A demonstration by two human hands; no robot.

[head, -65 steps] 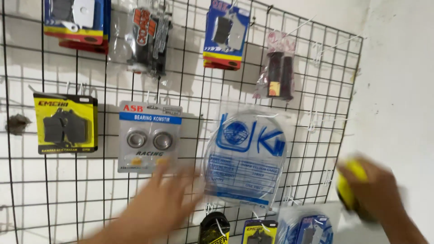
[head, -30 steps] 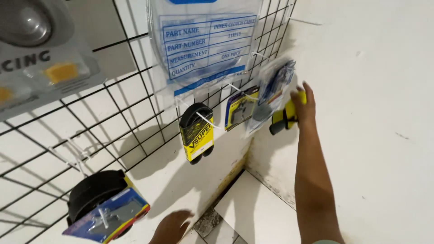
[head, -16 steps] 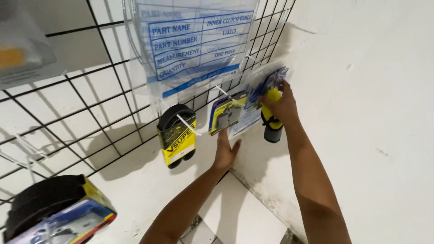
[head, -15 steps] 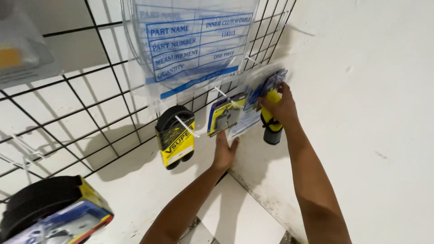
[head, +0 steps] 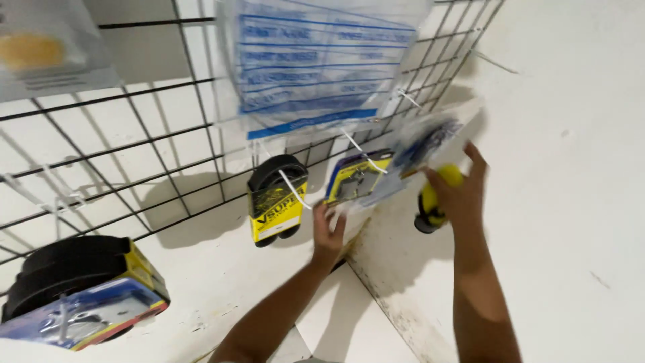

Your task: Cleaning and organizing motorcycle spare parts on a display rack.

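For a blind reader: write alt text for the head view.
A right hand grips a yellow-and-black tool beside clear-bagged parts on a wire grid. The left hand reaches up under a yellow-backed package hanging there.

Right hand (head: 459, 195): fingers now spread, yellow tool (head: 433, 202) drawn slightly off the clear packet (head: 430, 144).
Left hand (head: 328, 232): fingertips rise toward the yellow-backed packet (head: 356, 178).
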